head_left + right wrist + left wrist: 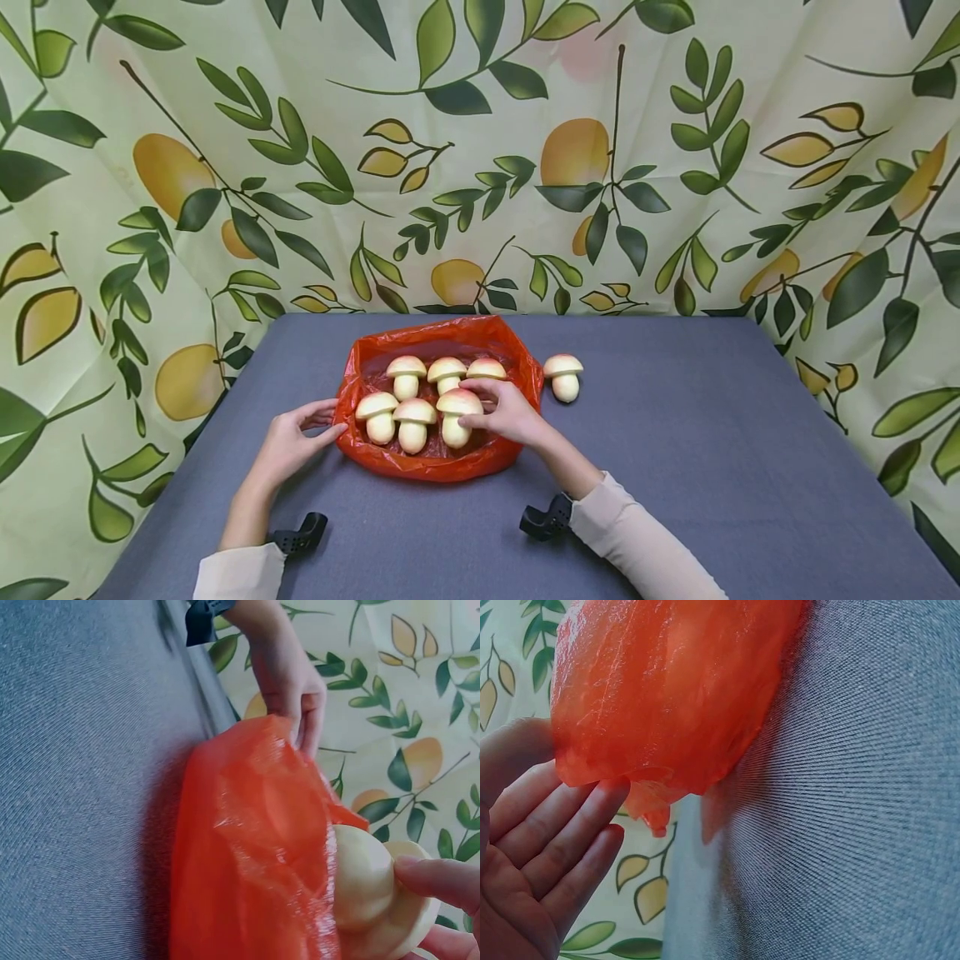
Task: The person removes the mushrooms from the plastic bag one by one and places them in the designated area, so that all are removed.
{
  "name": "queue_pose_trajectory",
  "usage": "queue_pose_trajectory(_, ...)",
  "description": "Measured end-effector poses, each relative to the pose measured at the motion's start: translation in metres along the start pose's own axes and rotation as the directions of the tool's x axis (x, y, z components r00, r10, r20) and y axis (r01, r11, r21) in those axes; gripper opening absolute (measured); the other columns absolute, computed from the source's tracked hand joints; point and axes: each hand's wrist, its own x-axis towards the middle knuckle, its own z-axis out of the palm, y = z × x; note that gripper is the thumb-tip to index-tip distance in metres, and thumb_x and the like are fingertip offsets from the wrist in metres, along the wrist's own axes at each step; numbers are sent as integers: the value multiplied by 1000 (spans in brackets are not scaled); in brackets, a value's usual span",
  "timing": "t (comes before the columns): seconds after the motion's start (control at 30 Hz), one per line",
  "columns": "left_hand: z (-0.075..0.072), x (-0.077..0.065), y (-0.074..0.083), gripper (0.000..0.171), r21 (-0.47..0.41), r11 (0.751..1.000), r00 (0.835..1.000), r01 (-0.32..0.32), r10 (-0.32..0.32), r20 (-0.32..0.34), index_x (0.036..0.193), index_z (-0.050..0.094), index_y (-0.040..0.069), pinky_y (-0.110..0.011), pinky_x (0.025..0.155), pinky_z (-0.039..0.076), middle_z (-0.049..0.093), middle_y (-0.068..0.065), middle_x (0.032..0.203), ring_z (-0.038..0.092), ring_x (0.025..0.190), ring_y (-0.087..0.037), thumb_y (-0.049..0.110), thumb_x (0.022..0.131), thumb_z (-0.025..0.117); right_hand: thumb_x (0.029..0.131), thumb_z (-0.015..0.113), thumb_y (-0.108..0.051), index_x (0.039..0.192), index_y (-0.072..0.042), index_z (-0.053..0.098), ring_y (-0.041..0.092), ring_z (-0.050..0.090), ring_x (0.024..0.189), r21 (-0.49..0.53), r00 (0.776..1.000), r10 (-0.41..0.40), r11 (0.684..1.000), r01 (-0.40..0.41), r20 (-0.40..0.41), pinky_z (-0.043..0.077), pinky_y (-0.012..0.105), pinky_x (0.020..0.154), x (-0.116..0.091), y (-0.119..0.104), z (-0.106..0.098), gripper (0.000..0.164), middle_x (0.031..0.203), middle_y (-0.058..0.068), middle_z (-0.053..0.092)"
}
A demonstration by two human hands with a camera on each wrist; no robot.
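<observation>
A red plastic bag (427,472) lies wide open on the table, with several cream mushrooms (406,371) with pink-tinged caps inside. My right hand (506,410) reaches over the bag's right side and pinches one mushroom (454,402) between thumb and fingers. In the right wrist view, this pale mushroom (364,881) shows at the bag's rim, thumb on its cap. My left hand (296,442) holds the bag's left edge; in the left wrist view, the fingers (581,840) meet the translucent red plastic (667,690).
Another mushroom (564,375) lies on the grey-blue table (675,467), just right of the bag. Behind the table hangs a leaf-and-fruit patterned cloth (480,192). Each wrist wears a black camera mount (300,535).
</observation>
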Motion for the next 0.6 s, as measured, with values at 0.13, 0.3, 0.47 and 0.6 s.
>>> queue_pose_trajectory(0.13,0,0,0,38,4,1000,1000,-2,2,-3,117,66,-1,-34,80,59,74,-16,97,59,82,12,13,83,75,83,73,-6,128,6,55,37,61,116,30,1000,-5,1000,4,5,52,47,100,-3,-6,-3,50,128,25,59)
queue_pose_trajectory(0.3,1,0,0,37,0,1000,1000,-15,15,-12,116,67,-1,-33,79,59,74,-16,96,58,81,12,12,82,75,83,72,-4,128,8,54,37,60,116,55,1000,-19,998,18,9,52,48,100,-6,-10,-8,50,130,27,58)
queue_pose_trajectory(0.47,2,0,0,37,-2,1000,1000,-18,18,-14,116,67,-1,-29,78,59,74,-15,96,58,82,13,13,82,75,83,71,-5,129,7,54,35,60,116,57,1000,-13,998,13,11,53,45,100,-10,-12,-12,51,132,25,56)
queue_pose_trajectory(0.6,1,0,0,38,-1,1000,1000,-17,17,-13,116,67,-1,-27,78,58,74,-15,96,58,82,12,13,82,76,83,72,-5,130,8,53,35,60,116,60,1000,-27,998,27,14,53,45,99,-13,-15,-15,52,133,26,55)
